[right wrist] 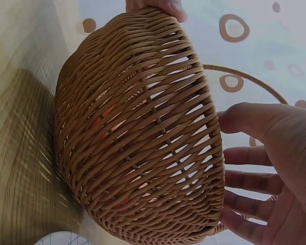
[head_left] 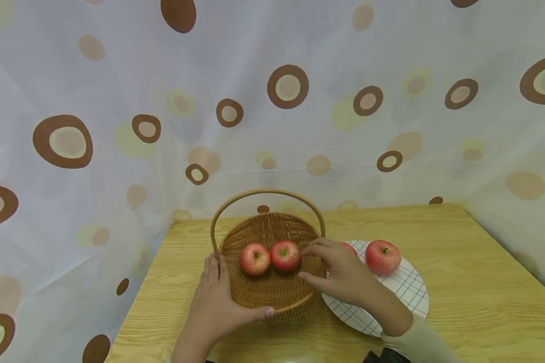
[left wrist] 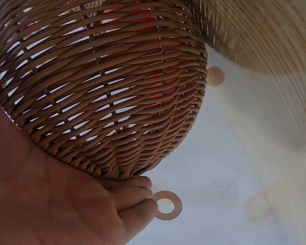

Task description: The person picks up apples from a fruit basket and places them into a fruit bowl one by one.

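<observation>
A brown wicker basket (head_left: 263, 290) with a tall arched handle (head_left: 268, 191) stands on the table. Two red apples, a left one (head_left: 255, 259) and a right one (head_left: 285, 255), lie side by side inside it. My left hand (head_left: 213, 310) holds the basket's near left rim, fingertips by the handle's base and thumb along the front edge. Over the right rim reaches my right hand (head_left: 342, 275), thumb and fingers spread apart with nothing between them. Its fingertips are right at the right apple's edge. Through the weave in the right wrist view, red patches show.
To the right, partly under my right forearm, lies a white plate (head_left: 415, 287) with a grid pattern. A red apple (head_left: 383, 257) sits on it; another (head_left: 348, 247) is mostly hidden by my right hand. Behind the wooden table (head_left: 472, 272) hangs a dotted curtain (head_left: 318, 40).
</observation>
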Motion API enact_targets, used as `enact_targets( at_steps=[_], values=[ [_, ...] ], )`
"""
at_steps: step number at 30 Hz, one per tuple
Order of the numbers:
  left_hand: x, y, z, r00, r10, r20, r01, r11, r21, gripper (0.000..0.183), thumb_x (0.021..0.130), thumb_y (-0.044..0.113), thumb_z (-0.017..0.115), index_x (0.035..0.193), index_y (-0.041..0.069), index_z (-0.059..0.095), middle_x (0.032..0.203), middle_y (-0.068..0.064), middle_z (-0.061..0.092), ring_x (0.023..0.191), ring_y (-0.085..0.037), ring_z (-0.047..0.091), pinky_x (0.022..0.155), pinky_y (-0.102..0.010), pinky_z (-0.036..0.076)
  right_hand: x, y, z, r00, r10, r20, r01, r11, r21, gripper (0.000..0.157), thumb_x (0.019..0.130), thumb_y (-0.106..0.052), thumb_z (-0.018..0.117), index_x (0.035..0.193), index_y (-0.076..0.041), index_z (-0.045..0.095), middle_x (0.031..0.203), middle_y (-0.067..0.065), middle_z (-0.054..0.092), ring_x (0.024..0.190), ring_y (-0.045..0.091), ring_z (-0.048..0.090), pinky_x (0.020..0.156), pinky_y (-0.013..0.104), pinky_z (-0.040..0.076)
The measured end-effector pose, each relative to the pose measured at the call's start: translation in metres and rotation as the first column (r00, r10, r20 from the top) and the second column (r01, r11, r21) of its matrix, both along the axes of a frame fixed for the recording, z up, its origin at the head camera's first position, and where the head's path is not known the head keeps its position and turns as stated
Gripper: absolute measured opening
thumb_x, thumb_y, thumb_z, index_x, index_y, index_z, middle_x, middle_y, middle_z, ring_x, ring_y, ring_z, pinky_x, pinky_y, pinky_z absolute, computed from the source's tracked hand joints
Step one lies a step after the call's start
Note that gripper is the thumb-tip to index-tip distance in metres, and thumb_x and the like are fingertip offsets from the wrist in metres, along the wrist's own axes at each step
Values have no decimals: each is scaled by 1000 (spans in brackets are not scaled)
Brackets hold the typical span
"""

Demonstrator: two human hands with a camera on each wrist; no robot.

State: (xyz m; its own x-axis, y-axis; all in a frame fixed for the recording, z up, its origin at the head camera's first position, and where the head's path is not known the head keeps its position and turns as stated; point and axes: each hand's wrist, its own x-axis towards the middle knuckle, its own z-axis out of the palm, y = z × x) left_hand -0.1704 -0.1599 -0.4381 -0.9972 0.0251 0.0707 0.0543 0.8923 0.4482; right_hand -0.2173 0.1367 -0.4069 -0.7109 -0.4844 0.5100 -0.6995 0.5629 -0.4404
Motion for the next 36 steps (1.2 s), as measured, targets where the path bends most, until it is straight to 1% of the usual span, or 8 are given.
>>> enact_targets(
  at_steps=[5,7,14,19,21,26,28,36],
  values=[
    [0,0,1,1000,-2,-4,2,1000,0,169,54,107,62,167,-7,8,175,-30,-6,164,-45,-2,130,-64,22,-1,-2,-1,999,-10,-35,11,999,40,33,89,-28,88,118,-18,75,117,-6,73,101,9,69,87,36,62],
    [0,0,1,1000,-3,-4,3,1000,0,169,54,107,62,166,-7,8,175,-30,-6,164,-45,-2,129,-64,22,-2,-3,-1,999,-10,-44,12,999,50,34,89,-29,88,118,-18,75,118,-7,73,104,10,71,90,38,63],
    [2,1,3,1000,-1,-4,1,1000,-1,168,55,104,66,166,-7,8,174,-30,-6,164,-45,-2,129,-65,24,-5,-7,-2,1000,-26,-15,27,996,84,35,89,-31,88,119,-18,75,117,-8,72,104,11,71,89,36,63],
    [2,2,4,1000,2,-7,-2,1000,-4,169,54,105,65,167,-7,8,175,-30,-6,164,-46,-2,129,-65,23,-7,-9,-2,1000,-10,10,9,996,94,35,90,-32,86,119,-17,75,117,-4,73,109,17,73,91,40,63],
    [2,2,3,1000,1,-8,-1,1000,-8,169,54,106,64,167,-7,8,175,-30,-6,164,-45,-2,129,-64,23,-8,-10,-3,1000,-8,22,5,995,99,34,91,-32,86,119,-17,75,118,-3,72,109,18,73,90,40,63],
    [1,2,2,1000,2,-14,-2,1000,-14,170,52,107,62,167,-7,8,175,-30,-6,164,-46,-1,129,-64,23,-10,-14,-4,999,-13,50,8,994,111,32,92,-32,85,118,-17,75,117,-5,71,108,16,72,88,37,63],
    [0,2,2,1000,1,-14,-1,1000,-15,170,52,108,62,167,-7,7,175,-30,-6,164,-46,-1,129,-64,23,-10,-15,-4,998,-14,58,7,993,116,32,92,-32,85,118,-17,75,117,-6,70,105,15,72,86,36,62],
    [0,2,1,1000,1,-18,-2,1000,-21,171,52,108,61,167,-7,7,175,-30,-5,164,-47,0,128,-65,25,-13,-17,-5,999,-13,36,8,988,151,35,91,-34,86,117,-13,75,115,-1,72,94,12,69,78,29,59]
  ],
)
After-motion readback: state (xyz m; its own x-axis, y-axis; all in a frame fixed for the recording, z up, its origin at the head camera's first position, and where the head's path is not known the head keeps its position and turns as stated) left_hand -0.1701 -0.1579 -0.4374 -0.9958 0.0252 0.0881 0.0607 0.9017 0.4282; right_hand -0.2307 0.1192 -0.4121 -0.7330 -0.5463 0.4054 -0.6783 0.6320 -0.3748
